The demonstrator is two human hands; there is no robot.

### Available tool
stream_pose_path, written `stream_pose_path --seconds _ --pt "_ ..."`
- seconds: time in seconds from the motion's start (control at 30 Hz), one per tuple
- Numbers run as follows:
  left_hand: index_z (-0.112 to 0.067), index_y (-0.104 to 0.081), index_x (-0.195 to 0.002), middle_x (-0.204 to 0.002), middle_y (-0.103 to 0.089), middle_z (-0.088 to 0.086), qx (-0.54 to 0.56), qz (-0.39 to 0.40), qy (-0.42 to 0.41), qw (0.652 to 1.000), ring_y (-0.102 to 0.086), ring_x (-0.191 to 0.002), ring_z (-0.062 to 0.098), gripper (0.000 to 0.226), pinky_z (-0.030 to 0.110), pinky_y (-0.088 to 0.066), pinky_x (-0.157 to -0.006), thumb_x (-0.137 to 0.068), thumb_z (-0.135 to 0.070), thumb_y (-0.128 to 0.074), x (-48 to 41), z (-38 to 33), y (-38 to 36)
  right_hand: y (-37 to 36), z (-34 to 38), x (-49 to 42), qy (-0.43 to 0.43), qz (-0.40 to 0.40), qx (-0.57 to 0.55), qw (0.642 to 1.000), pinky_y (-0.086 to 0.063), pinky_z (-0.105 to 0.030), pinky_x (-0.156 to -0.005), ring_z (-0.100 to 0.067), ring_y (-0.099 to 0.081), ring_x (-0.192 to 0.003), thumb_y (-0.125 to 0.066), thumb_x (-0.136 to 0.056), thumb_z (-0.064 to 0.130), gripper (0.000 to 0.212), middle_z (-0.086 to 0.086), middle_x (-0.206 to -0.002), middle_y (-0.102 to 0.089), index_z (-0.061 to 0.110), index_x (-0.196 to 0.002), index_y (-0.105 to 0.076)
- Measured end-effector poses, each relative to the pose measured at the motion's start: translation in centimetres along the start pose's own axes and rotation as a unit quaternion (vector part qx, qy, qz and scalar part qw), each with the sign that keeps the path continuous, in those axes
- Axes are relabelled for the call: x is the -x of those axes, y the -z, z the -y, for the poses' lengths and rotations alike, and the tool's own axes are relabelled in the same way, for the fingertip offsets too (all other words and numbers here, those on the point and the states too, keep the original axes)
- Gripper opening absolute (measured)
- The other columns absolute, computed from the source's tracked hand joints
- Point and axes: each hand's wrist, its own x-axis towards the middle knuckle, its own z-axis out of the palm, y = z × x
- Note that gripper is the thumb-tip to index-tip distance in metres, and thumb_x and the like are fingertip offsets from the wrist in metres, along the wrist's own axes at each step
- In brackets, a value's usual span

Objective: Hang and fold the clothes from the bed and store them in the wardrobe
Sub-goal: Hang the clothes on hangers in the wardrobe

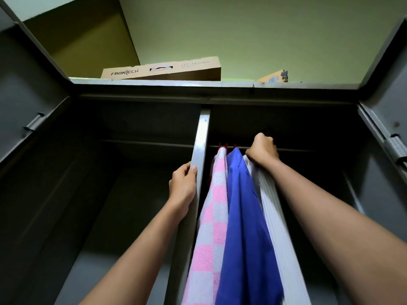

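Arms reach up and forward into the open grey wardrobe (pixel 198 85), both bare and nearly straight. The left hand (pixel 182 183) is raised against the upright divider (pixel 203 137) between the two compartments, wrist bent back; its fingers (pixel 184 169) curl round the divider's left edge and the thumb presses on the front face, so it grips the post. The right hand (pixel 262 150) is higher, up at the rail (pixel 297 149) in the right compartment, knuckles upward. Its fingers are pressed together in a tight fist round the top of the white striped garment (pixel 277 216); what else lies inside the fist cannot be told. That garment hangs down under the right forearm. Just to its left, touching it, hangs a blue garment (pixel 244 227), and beside that a pink-and-white checked cloth (pixel 211 227) next to the divider. Red hanger hooks (pixel 222 145) show above these two at the rail. On the wardrobe's top lies a cardboard box (pixel 163 69).
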Motion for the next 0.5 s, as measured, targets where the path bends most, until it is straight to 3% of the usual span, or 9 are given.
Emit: stream_pose_path --seconds 0.13,0.27,0.37,0.43,0.5 --pt "-0.018 -0.05 -0.133 -0.121 -0.058 0.004 0.01 0.016 0.027 0.999 -0.054 -0.1 0.016 0.037 0.029 -0.04 -0.078 -0.1 -0.03 -0.04 1.3 -0.8 0.3 1.2 1.1 0.8 -0.045 -0.004 -0.096 0.994 -0.047 -0.036 -0.078 -0.036 -0.059 -0.103 -0.052 -0.088 0.011 0.009 -0.019 -0.113 -0.06 0.004 -0.084 -0.054" --pt "-0.017 -0.056 -0.124 -0.114 -0.056 -0.002 0.056 0.017 0.069 0.996 -0.051 -0.098 0.013 0.035 0.028 -0.035 -0.081 -0.1 -0.034 -0.038 2.9 -1.9 1.0 1.4 1.9 3.0 -0.071 -0.016 -0.144 0.987 -0.037 -0.029 -0.069 -0.035 -0.06 -0.096 -0.045 -0.091 0.018 0.02 -0.02 -0.105 -0.062 0.005 -0.081 -0.055" --pt "-0.016 -0.06 -0.116 -0.112 -0.06 0.005 0.071 0.025 0.108 0.991 -0.056 -0.096 0.018 0.039 0.029 -0.041 -0.079 -0.099 -0.039 -0.034 4.4 -2.9 1.7 1.9 2.2 6.1 -0.097 -0.006 -0.145 0.985 -0.034 -0.027 -0.066 -0.026 -0.051 -0.078 -0.045 -0.093 0.026 0.036 -0.015 -0.087 -0.052 0.012 -0.061 -0.04" --pt "-0.013 -0.058 -0.107 -0.098 -0.058 0.003 0.062 0.037 0.132 0.989 -0.053 -0.085 0.016 0.036 0.026 -0.04 -0.07 -0.1 -0.038 -0.033 5.7 -3.9 2.5 2.3 2.4 8.7 -0.122 0.014 -0.139 0.983 -0.037 -0.028 -0.068 -0.029 -0.052 -0.079 -0.044 -0.094 0.033 0.039 -0.016 -0.088 -0.054 0.009 -0.064 -0.048" --pt "-0.02 -0.055 -0.103 -0.1 -0.056 0.003 0.073 0.052 0.147 0.985 -0.052 -0.09 0.02 0.027 0.027 -0.041 -0.078 -0.099 -0.037 -0.034 7.2 -5.0 3.0 2.8 2.3 11.4 -0.156 0.033 -0.146 0.976 -0.05 -0.034 -0.074 -0.034 -0.061 -0.088 -0.045 -0.093 0.035 0.039 -0.02 -0.099 -0.063 0.002 -0.082 -0.063"
